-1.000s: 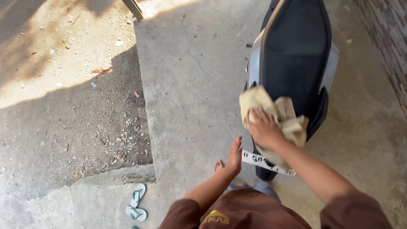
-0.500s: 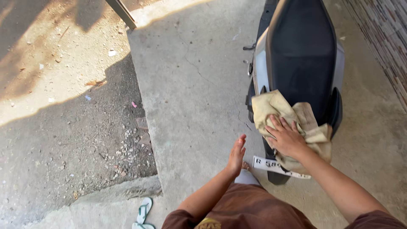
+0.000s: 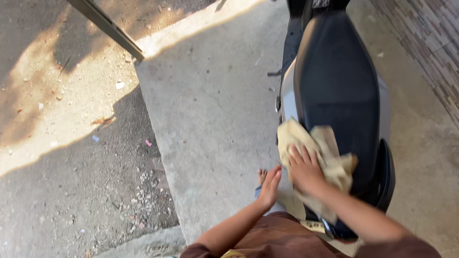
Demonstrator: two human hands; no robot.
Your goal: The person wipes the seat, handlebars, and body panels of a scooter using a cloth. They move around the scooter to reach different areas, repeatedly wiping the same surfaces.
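Observation:
A scooter with a long black seat (image 3: 337, 91) and grey side panels stands on the concrete slab at the right. My right hand (image 3: 305, 168) presses a crumpled beige cloth (image 3: 330, 160) against the rear left edge of the seat, fingers spread over the fabric. My left hand (image 3: 270, 185) hangs free beside the scooter's rear, fingers loosely together, holding nothing. A bare foot (image 3: 262, 176) shows just beneath it. My brown shirt fills the bottom of the view.
The concrete slab (image 3: 210, 124) drops by a step to a rough gravel and dirt ground (image 3: 71, 157) on the left. A dark slanted metal post (image 3: 107, 26) stands at the top left. A brick wall (image 3: 425, 48) runs along the right.
My right hand has slid the cloth forward along the seat's left rear edge. The camera has moved closer and tilted, so the sandal on the ground is out of view.

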